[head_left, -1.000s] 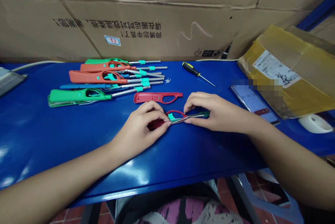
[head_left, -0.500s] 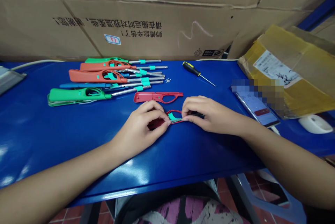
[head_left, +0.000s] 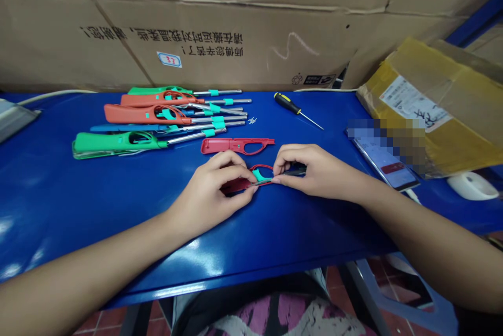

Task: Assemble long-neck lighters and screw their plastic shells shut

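A red half of a long gas lighter casing [head_left: 236, 185], with a teal trigger [head_left: 258, 175] in its guard loop, lies low over the table between my hands. My left hand [head_left: 218, 184] pinches its handle side, thumb and fingertips at the lower edge. My right hand [head_left: 301, 168] has its fingers closed at the front end, where a dark barrel piece [head_left: 295, 171] shows beneath the palm. A thin greyish strip or wire runs between the two sets of fingertips. Just beyond lies the matching red casing half [head_left: 236, 145], its inside facing up.
Several green, orange and blue lighters [head_left: 147, 114] lie in a pile at the back left, beside small pale pins or screws [head_left: 252, 121]. A screwdriver [head_left: 288, 103], phone [head_left: 387, 160], white mouse [head_left: 473, 185] and taped carton [head_left: 444, 95] are to the right. A large cardboard box [head_left: 251, 71] stands behind.
Both hands stay nearly in place with small fingertip shifts. The thin strip between them shows more at my left fingertips, and slightly more of the dark barrel piece is visible.
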The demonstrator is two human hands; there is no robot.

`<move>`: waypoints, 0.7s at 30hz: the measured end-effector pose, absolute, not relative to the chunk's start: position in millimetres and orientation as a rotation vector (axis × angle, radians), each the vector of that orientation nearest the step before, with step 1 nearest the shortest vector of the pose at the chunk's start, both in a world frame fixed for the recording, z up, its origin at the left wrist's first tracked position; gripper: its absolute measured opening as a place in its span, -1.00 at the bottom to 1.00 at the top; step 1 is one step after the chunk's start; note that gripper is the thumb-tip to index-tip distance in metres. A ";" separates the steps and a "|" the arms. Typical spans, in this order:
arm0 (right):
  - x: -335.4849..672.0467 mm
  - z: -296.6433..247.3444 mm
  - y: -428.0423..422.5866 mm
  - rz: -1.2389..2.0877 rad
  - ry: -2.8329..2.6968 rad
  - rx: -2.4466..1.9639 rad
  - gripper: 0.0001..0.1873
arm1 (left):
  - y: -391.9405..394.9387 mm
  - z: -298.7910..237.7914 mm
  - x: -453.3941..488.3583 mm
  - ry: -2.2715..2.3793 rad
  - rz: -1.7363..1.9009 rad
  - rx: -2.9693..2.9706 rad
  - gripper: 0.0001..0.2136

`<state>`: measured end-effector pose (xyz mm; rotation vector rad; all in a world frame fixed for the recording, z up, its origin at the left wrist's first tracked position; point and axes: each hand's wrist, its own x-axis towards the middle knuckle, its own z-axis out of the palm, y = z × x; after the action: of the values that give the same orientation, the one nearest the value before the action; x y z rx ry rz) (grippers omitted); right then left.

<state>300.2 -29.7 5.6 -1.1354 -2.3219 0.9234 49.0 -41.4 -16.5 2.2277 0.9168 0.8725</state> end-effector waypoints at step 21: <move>302.6 6.0 -24.6 1.066 -2.217 -1.208 -0.94 | -47.2 -13.9 44.2 0.929 0.774 2.506 -0.87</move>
<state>302.6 -24.6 6.0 -1.2078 -2.2175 1.0660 44.2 -47.2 -13.9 2.5059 0.9294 0.7740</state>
